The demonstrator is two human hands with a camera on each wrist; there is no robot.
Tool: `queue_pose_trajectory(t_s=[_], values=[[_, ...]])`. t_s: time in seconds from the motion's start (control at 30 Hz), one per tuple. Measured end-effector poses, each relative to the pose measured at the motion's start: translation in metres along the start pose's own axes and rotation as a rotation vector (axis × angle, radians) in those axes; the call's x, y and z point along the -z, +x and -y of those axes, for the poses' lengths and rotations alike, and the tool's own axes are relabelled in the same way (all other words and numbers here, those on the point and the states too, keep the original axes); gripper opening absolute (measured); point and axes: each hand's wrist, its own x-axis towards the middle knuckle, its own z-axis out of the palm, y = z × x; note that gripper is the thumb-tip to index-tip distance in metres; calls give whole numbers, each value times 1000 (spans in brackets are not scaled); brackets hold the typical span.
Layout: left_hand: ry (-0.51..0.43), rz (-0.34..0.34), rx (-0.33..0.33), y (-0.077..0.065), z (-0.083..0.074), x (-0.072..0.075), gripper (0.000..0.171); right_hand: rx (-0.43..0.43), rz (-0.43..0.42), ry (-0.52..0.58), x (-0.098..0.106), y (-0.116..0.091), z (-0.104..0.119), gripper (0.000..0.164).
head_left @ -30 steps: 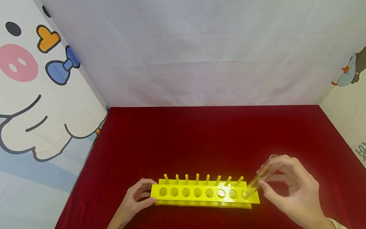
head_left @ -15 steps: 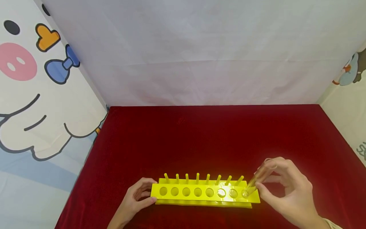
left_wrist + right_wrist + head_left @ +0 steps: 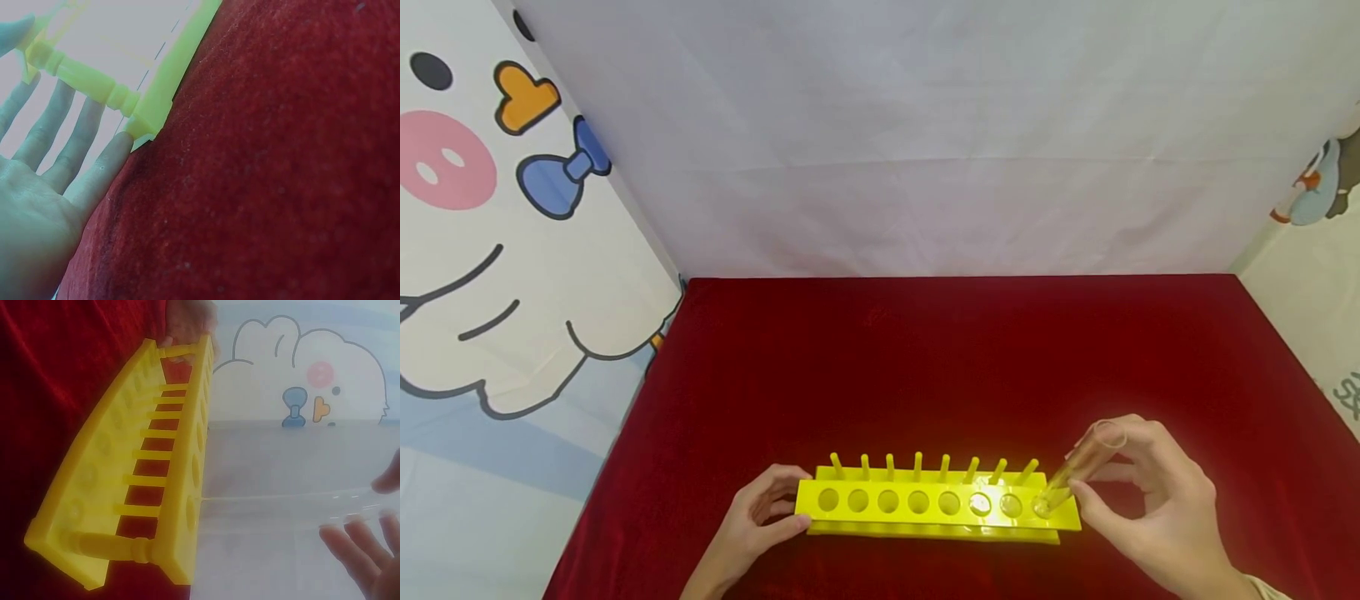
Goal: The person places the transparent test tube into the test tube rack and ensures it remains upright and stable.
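R. hand (image 3: 1176, 508), fingers bent, pinches clear tube (image 3: 1077, 469), tilted at right end of yellow rack (image 3: 933, 505); L. hand (image 3: 752, 521) holds rack's left end, well apart from far edge of counter (image 3: 880, 358). Tube is prob. light, stiff, slippery; better grip upper part.

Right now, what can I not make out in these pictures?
Left wrist view: far end of the yellow rack, cut off by top edge.
Right wrist view: whether the clear tube enters the rack; blur hides its tip.
Head view: wall writing, cut off by right edge.
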Motion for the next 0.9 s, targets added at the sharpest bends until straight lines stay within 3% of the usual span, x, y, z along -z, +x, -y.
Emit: queue_pose_trajectory(t_s=[0.23,0.47,0.9], values=[[5,-8,16,0,-1,0,37,6,1,1,0,-1,-2,43],[-5,0,-20,0,0,-1,38,8,4,0,0,-2,-2,43],[12,-22,11,-2,2,0,38,11,-8,4,-1,-7,-7,42]])
